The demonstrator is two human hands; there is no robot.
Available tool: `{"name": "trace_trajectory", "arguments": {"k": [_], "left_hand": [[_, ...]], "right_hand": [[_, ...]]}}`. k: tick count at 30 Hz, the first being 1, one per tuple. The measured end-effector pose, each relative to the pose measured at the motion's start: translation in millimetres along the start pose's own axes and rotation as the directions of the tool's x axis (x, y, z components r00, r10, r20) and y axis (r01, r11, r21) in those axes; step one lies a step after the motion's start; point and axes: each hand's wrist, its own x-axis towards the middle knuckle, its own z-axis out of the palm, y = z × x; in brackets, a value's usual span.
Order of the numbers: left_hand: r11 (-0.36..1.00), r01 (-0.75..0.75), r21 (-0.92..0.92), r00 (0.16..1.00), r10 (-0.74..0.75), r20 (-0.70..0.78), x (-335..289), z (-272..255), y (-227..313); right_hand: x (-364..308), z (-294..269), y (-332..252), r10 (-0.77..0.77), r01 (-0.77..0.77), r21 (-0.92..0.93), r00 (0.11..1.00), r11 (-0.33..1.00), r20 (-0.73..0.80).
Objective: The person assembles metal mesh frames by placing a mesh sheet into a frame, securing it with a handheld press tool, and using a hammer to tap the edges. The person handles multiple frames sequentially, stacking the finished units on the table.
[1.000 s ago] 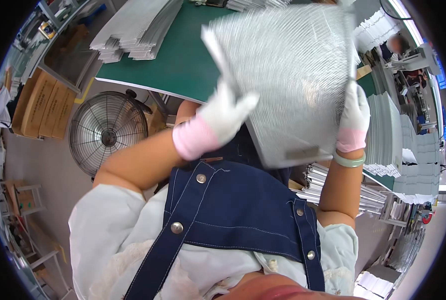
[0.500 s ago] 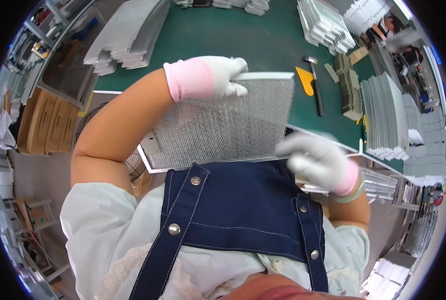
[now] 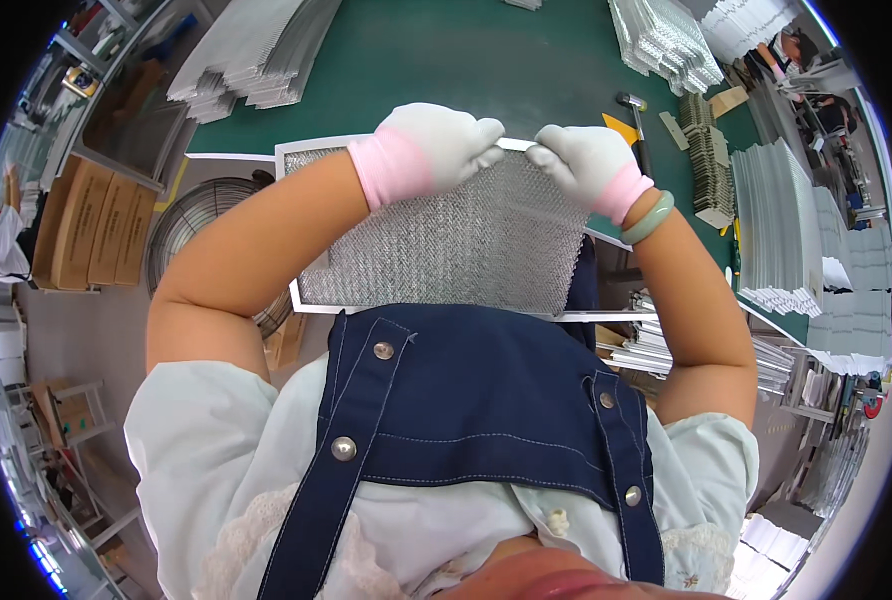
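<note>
Green workbench (image 3: 486,70) across upper frame. Framed metal mesh filter panel (image 3: 446,240) at centre; left hand (image 3: 431,145) and right hand (image 3: 586,160), white-gloved, fingers clamped on its far edge.

Bright, even light falls from overhead, with no hard shadows on the green table (image 3: 466,60). The white gloves are nearly washed out, and the metal mesh panel (image 3: 466,240) glints softly. The centre is sharp; the fisheye bends straight edges toward the rim, where stacks and shelves are squeezed and smeared, with blue fringing against the black surround. The chin at the lower edge is blurred.
</note>
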Motion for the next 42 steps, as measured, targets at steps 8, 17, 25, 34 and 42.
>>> {"name": "trace_trajectory", "arguments": {"k": [8,17,25,34,42], "left_hand": [[0.986,0.037,0.163,0.989,-0.013,-0.144,-10,10,6],[0.992,0.048,-0.119,0.998,-0.042,0.052,7,16,-16],[0.997,0.067,0.045,0.997,-0.069,0.032,6,34,-9],[0.976,0.214,-0.037,0.959,-0.203,0.198,11,67,-33],[0.975,0.215,-0.051,0.954,-0.198,0.226,20,73,-33]], "right_hand": [[0,18,-2,-0.086,0.071,-0.108,0.986,0.992,-0.143],[2,25,3,0.027,-0.024,0.066,0.999,0.998,-0.045],[-1,34,4,0.045,-0.039,-0.065,0.995,0.997,0.085],[-21,60,51,0.44,-0.426,0.118,0.886,0.897,-0.145],[-49,75,105,0.913,-0.869,-0.312,0.407,0.385,-0.008]]}}
